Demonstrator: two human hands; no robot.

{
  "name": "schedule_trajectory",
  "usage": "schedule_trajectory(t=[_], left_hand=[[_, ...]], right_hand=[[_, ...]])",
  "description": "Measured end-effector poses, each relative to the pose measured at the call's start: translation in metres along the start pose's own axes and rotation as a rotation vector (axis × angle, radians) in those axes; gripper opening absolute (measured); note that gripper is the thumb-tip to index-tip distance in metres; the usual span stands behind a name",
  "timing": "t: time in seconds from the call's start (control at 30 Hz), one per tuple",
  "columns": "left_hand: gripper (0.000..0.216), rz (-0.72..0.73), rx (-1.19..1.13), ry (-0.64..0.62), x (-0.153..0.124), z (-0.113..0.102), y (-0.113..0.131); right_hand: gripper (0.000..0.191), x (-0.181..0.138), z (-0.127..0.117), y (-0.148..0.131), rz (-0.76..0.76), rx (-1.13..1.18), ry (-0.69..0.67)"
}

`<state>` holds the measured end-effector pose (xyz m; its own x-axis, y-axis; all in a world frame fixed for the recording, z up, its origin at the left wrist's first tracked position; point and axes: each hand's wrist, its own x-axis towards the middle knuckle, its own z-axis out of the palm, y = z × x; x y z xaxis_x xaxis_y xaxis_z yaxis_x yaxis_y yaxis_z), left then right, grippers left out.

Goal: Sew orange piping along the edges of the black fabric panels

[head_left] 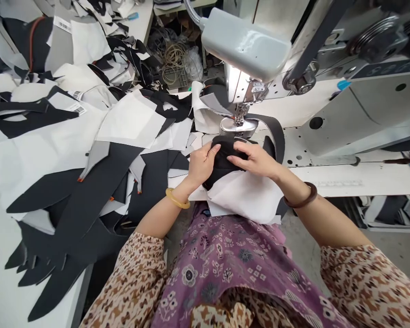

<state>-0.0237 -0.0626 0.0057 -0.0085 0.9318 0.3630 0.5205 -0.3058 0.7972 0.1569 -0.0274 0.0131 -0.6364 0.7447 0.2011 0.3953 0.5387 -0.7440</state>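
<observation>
Probably a garment workshop: industrial sewing machine (259,68); table heaped with cut fabric pieces (89,150).

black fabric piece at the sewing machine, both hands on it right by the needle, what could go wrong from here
1. The left hand and right hand press the black fabric piece just below the presser foot; a fingertip could likely slip under the needle.
2. The white piece hangs off the table edge toward the lap and may drag the seam crooked.
3. The pile of cut pieces crowds the left side and might snag or slide.
</observation>
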Motion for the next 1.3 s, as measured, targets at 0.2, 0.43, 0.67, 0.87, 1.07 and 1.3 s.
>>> schedule_trajectory(t=[0.2, 0.43, 0.67, 0.87, 1.07, 1.3], left_hand=[[0.040, 0.140, 0.041, 0.027, 0.041, -0.010, -0.004], [0.045, 0.123, 0.017, -0.093, 0.070, 0.019, -0.052], [0.031, 0.780, 0.441, -0.343, 0.082, -0.005, -0.057], [0.038, 1.049, 0.553, -0.614, 0.104, -0.023, -0.054], [0.042, 1.015, 0.715, -0.370, 0.078, -0.008, -0.054], [0.042, 0.729, 0.763, -0.178, 0.044, 0.014, -0.031]], right_hand=[[0.035, 0.030, -0.018, -0.008, 0.099, -0.122, 0.076], [0.032, 0.043, -0.003, -0.005, 0.454, -0.358, 0.198], [0.032, 0.037, -0.007, -0.003, 0.491, -0.392, 0.273], [0.040, 0.014, -0.018, 0.017, 0.366, -0.575, 0.317], [0.043, 0.012, -0.037, 0.036, 0.424, -0.543, 0.363], [0.041, 0.041, -0.051, 0.038, 0.392, -0.557, 0.420]])
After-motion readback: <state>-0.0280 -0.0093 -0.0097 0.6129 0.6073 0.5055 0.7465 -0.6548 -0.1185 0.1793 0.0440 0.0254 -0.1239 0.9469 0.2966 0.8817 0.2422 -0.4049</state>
